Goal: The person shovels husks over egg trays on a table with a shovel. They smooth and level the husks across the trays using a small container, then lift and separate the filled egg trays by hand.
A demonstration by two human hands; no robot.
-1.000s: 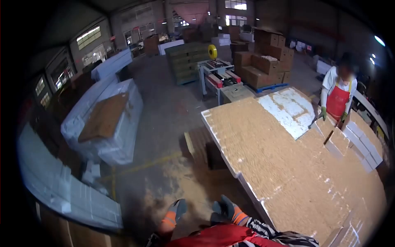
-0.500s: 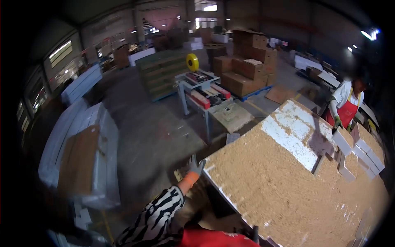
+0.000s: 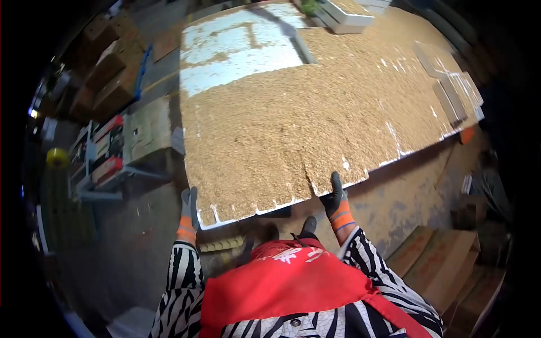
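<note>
A wide surface of white-sided blocks (image 3: 284, 206), covered in brown crumbly material, lies in front of me. My left hand (image 3: 190, 207), in a grey glove with an orange cuff, is against the near left corner, fingers stretched along its side. My right hand (image 3: 336, 197), in a matching glove, grips the near edge just right of a seam. Its thumb lies on top of the brown layer; the other fingers are hidden below. At the far left the brown layer gives way to a bare white area (image 3: 242, 48).
Loose white-sided blocks (image 3: 345, 19) sit at the far side, beside a green glove (image 3: 309, 7). More blocks (image 3: 451, 98) stand at the right end. A metal-framed machine (image 3: 107, 149) is on the left. Cardboard boxes (image 3: 434, 259) lie at the lower right.
My view has swung right and down onto the surface. My right hand has come into view at the near edge. My left hand remains at the corner.
</note>
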